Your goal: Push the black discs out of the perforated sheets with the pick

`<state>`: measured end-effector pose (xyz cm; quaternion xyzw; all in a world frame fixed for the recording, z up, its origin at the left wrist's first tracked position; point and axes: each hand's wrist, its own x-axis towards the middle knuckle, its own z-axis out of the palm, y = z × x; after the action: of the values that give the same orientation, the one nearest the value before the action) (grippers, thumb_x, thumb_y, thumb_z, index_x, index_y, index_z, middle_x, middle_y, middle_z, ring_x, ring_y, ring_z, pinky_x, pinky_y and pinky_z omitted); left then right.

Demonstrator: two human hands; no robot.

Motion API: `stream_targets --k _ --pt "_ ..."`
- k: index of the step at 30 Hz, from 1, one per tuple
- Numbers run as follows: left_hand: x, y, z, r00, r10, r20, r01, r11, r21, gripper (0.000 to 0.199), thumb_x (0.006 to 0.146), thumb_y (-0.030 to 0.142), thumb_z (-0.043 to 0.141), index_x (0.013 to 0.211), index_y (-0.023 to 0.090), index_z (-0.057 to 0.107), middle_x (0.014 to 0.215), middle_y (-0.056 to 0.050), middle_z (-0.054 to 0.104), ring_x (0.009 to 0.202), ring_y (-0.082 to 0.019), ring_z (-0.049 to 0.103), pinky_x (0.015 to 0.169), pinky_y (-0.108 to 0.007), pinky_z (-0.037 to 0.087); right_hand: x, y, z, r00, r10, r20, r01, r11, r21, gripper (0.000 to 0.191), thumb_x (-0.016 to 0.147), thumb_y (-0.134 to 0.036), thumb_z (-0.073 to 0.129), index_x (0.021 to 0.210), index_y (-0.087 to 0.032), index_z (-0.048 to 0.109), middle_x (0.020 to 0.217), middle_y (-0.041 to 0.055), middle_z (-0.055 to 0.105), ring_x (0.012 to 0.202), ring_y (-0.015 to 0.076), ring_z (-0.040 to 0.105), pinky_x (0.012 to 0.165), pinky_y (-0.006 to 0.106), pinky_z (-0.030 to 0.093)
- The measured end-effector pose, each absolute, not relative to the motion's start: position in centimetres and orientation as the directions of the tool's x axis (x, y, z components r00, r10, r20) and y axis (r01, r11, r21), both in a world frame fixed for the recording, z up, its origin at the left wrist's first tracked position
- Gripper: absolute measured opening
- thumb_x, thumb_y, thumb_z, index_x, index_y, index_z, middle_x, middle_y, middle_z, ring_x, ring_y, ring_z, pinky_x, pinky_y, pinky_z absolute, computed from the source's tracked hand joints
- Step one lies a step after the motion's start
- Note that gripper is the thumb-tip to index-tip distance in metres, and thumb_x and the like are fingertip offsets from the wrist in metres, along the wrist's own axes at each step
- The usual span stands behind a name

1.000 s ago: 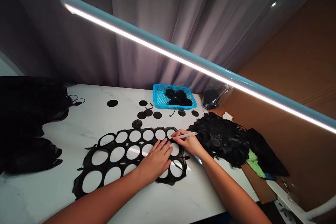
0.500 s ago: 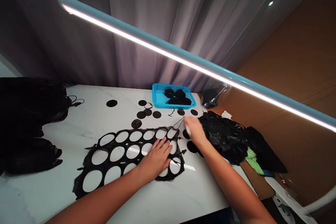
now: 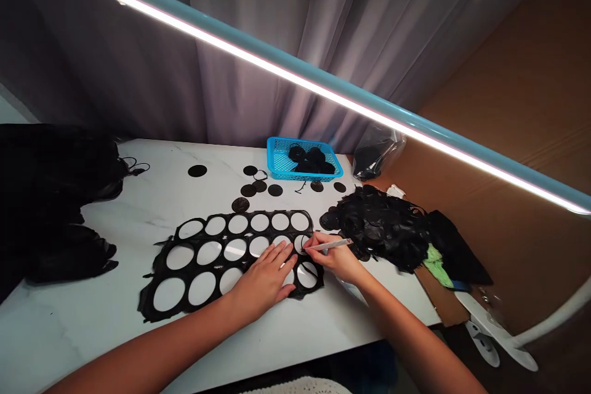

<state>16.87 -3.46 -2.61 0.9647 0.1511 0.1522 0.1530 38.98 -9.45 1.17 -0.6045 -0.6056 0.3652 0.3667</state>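
Note:
A black sheet with rows of round holes point(image 3: 181, 237) lies on the white table, its edges ragged. My left hand point(image 3: 268, 277) rests flat on the right part of that sheet, fingers stretched out and holding nothing. In my right hand point(image 3: 336, 258) is a slim, pale, pen-like tool point(image 3: 333, 244), pinched between the fingers. Its tip is over a hole near the sheet's right edge, beside a dark strip. I cannot make out the tip's exact form.
Loose black discs point(image 3: 248, 190) lie behind the sheet. A blue basket point(image 3: 277, 170) with black pieces stands at the back. A black heap point(image 3: 385, 228) is on the right, large black bundles point(image 3: 50, 197) on the left. A lit tube lamp point(image 3: 258, 64) hangs across the view.
My right hand has come down and nearer from beyond the sheet's upper right corner, where a thin strip was stretched, to the right edge. My left hand stays flat on the sheet.

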Motion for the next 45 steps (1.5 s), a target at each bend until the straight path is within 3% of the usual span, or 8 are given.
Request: stream_targets --k 13,19,22,26,29,34,39,45 --pt "16.8 -3.7 -3.2 0.893 0.36 0.27 0.261 -0.903 0.341 0.049 0.092 0.034 0.057 0.138 0.022 0.047 0.149 -0.012 0.043 0.142 -0.03 0.031 0.114 -0.049 0.03 38.5 -10.3 -0.2 0.019 0.997 0.072 0.55 0.049 -0.833 0.019 0.09 -0.028 0.056 0.072 -0.021 0.055 0.083 0.0015 0.068 0.071 0.0157 0.057 0.064 0.027 0.043" --pt "16.9 -3.8 -3.1 0.896 0.362 0.256 0.271 -0.905 0.329 0.049 0.09 0.033 0.059 0.136 0.021 0.048 0.149 -0.011 0.044 0.142 -0.03 0.032 0.114 -0.049 0.031 37.7 -10.8 -1.3 -0.233 0.945 0.229 0.853 0.312 -0.418 0.014 0.095 -0.02 0.048 0.095 -0.021 0.061 0.098 0.0091 0.069 0.09 0.0223 0.059 0.08 0.035 0.042" --pt "16.9 -3.8 -2.8 0.905 0.356 0.235 0.277 -0.909 0.311 0.05 0.089 0.032 0.061 0.136 0.02 0.048 0.148 -0.012 0.045 0.141 -0.031 0.033 0.114 -0.05 0.031 39.6 -9.9 -1.3 -0.142 0.95 0.277 0.925 0.227 -0.304 0.019 0.096 -0.02 0.043 0.091 -0.02 0.061 0.092 0.0095 0.068 0.087 0.0228 0.059 0.079 0.035 0.039" --pt "16.8 -3.6 -2.2 0.912 0.352 0.209 0.278 -0.907 0.316 0.05 0.091 0.031 0.06 0.138 0.02 0.047 0.149 -0.012 0.043 0.141 -0.031 0.032 0.114 -0.05 0.032 44.9 -8.1 0.1 0.374 0.827 0.42 0.878 -0.17 -0.447 0.017 0.091 -0.025 0.045 0.08 -0.02 0.057 0.084 0.0092 0.068 0.075 0.0213 0.058 0.07 0.032 0.039" --pt "16.6 -3.8 -1.5 0.915 0.344 0.213 0.263 -0.906 0.331 0.053 0.089 0.03 0.061 0.139 0.019 0.045 0.15 -0.014 0.041 0.141 -0.032 0.032 0.113 -0.05 0.034 46.5 -8.1 1.3 0.529 0.764 0.37 0.72 -0.174 -0.671 0.021 0.088 -0.033 0.051 0.071 -0.021 0.051 0.089 0.008 0.07 0.068 0.0178 0.056 0.065 0.029 0.04" --pt "15.5 -5.2 -0.6 0.943 0.271 0.195 0.193 -0.919 0.343 0.046 0.088 0.024 0.062 0.132 0.02 0.05 0.146 -0.013 0.046 0.136 -0.029 0.043 0.112 -0.046 0.035 42.1 -10.7 2.1 0.374 0.926 0.045 0.381 -0.109 -0.918 0.027 0.083 -0.04 0.061 0.067 -0.021 0.049 0.088 0.0059 0.068 0.065 0.0156 0.057 0.059 0.028 0.045" --pt "14.7 -6.4 -1.5 0.96 0.225 0.168 0.16 -0.931 0.328 0.053 0.087 0.029 0.062 0.137 0.022 0.047 0.149 -0.012 0.043 0.139 -0.031 0.036 0.113 -0.048 0.033 37.5 -14.1 1.5 0.142 0.973 -0.18 0.058 -0.19 -0.98 0.028 0.085 -0.043 0.062 0.073 -0.02 0.051 0.099 0.0063 0.064 0.077 0.019 0.066 0.066 0.032 0.052" --pt "14.6 -6.3 -2.0 0.963 0.213 0.162 0.161 -0.945 0.285 0.055 0.088 0.028 0.062 0.14 0.024 0.045 0.151 -0.011 0.04 0.141 -0.03 0.034 0.114 -0.047 0.031 36.2 -16.1 0.5 0.102 0.992 -0.075 0.342 -0.105 -0.934 0.023 0.087 -0.029 0.058 0.068 -0.02 0.048 0.095 0.0068 0.066 0.087 0.0195 0.06 0.073 0.03 0.045"
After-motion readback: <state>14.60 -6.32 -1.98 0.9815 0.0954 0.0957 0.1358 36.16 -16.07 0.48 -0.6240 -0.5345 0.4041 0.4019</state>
